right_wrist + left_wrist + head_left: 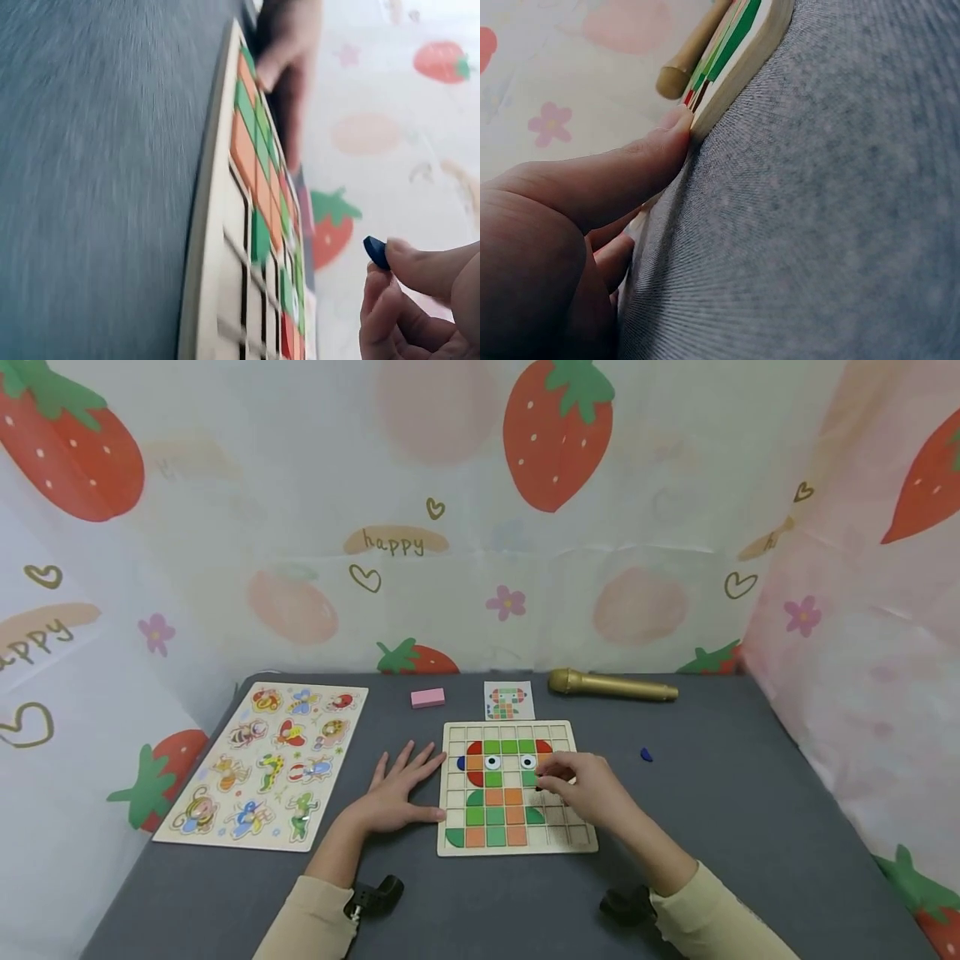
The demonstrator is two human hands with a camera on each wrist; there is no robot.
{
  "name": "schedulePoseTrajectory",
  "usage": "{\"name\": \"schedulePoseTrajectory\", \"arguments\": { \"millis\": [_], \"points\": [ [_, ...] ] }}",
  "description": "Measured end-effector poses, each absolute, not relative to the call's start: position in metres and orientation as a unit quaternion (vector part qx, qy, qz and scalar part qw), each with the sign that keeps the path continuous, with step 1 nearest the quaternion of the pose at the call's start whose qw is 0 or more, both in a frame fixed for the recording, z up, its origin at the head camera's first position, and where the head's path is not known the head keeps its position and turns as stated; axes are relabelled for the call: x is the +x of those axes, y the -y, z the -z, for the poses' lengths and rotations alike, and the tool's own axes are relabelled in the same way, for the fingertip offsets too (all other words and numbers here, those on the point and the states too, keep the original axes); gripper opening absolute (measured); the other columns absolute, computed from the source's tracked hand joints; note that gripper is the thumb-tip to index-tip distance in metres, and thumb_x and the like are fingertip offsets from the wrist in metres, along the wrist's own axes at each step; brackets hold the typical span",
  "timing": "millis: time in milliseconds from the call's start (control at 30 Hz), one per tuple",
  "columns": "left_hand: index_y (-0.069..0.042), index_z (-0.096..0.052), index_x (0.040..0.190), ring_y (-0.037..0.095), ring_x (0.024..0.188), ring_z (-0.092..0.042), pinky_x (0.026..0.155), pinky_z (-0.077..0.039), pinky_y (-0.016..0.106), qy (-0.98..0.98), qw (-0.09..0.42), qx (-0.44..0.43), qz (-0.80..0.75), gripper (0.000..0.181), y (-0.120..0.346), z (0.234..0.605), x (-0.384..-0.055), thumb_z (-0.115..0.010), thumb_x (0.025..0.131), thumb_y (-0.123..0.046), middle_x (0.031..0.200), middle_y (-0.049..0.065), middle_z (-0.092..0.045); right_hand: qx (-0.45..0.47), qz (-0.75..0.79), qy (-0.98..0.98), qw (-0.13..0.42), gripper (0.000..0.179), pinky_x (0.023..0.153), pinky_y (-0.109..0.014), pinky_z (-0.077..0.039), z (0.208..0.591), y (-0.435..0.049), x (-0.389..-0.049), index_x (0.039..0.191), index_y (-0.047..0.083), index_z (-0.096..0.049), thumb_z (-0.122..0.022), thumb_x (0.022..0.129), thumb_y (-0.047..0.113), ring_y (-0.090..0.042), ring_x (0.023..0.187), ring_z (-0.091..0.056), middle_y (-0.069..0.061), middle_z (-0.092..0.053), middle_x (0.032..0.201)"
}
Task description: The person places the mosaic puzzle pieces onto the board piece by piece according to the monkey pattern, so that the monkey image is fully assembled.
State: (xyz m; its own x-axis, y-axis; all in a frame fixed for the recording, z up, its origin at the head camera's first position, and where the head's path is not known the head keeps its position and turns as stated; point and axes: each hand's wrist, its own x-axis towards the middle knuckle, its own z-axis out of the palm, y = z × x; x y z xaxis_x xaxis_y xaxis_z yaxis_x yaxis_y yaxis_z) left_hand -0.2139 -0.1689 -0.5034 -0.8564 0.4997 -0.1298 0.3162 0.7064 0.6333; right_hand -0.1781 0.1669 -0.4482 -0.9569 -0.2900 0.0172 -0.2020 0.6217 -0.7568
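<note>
A wooden grid board [577, 835] lies on the table, partly filled with red, green and orange pieces and two eye tiles. My left hand [397, 793] rests flat with spread fingers at the board's left edge; its thumb [641, 157] touches the wooden side in the left wrist view. My right hand [588, 785] is above the board's right half. Between its thumb and fingers it pinches a small dark blue piece [376, 253]. One blue piece [461, 763] sits at the left of the face pattern. Another blue piece [647, 755] lies loose on the table, right of the board.
Behind the board lie a picture card [509, 701], a pink block [427, 697] and a gold microphone [611, 685]. An insect picture puzzle [251, 760] takes up the table's left side. A strawberry-print curtain [465, 585] hangs behind the grey table [487, 910].
</note>
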Motion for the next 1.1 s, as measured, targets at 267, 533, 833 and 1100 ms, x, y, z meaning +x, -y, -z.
{"name": "schedulePoseTrajectory", "arguments": {
  "millis": [267,533,833,1100],
  "points": [
    [-0.025,-0.027,0.162,0.033,0.158,0.007,0.120,0.015,0.060,-0.913,0.147,0.231,-0.304,0.095,0.165,0.502,-0.216,-0.074,0.085,-0.056,0.171,0.003,-0.013,-0.149,0.411,-0.897,0.063,0.005,0.066,-0.029,-0.052,0.458,-0.131,-0.179,0.090,0.015,-0.072,-0.075,0.092,0.017,-0.008,0.072,-0.062,0.007,-0.068,0.079],
    [-0.024,-0.027,0.162,0.035,0.157,0.006,0.120,0.014,0.061,-0.915,0.147,0.231,-0.296,0.088,0.166,0.501,-0.215,-0.070,0.090,-0.052,0.171,0.005,-0.013,-0.182,0.399,-0.895,0.083,0.006,0.067,-0.026,-0.051,0.467,-0.097,-0.183,0.087,0.016,-0.074,-0.075,0.093,0.016,-0.008,0.071,-0.059,0.008,-0.067,0.077],
    [-0.023,-0.028,0.162,0.036,0.157,0.006,0.119,0.015,0.063,-0.914,0.142,0.228,-0.304,0.082,0.171,0.501,-0.215,-0.067,0.094,-0.048,0.171,0.007,-0.013,-0.187,0.361,-0.911,0.072,0.008,0.062,-0.024,-0.047,0.469,-0.065,-0.187,0.085,0.015,-0.073,-0.076,0.092,0.017,-0.006,0.065,-0.055,0.008,-0.065,0.072],
    [-0.025,-0.027,0.162,0.034,0.158,0.006,0.120,0.015,0.061,-0.916,0.143,0.227,-0.298,0.082,0.170,0.506,-0.215,-0.067,0.094,-0.050,0.171,0.003,-0.012,-0.177,0.309,-0.929,0.101,0.011,0.057,-0.024,-0.043,0.470,-0.047,-0.186,0.081,0.019,-0.074,-0.077,0.090,0.024,-0.009,0.062,-0.054,0.011,-0.061,0.067]
  ]
}}
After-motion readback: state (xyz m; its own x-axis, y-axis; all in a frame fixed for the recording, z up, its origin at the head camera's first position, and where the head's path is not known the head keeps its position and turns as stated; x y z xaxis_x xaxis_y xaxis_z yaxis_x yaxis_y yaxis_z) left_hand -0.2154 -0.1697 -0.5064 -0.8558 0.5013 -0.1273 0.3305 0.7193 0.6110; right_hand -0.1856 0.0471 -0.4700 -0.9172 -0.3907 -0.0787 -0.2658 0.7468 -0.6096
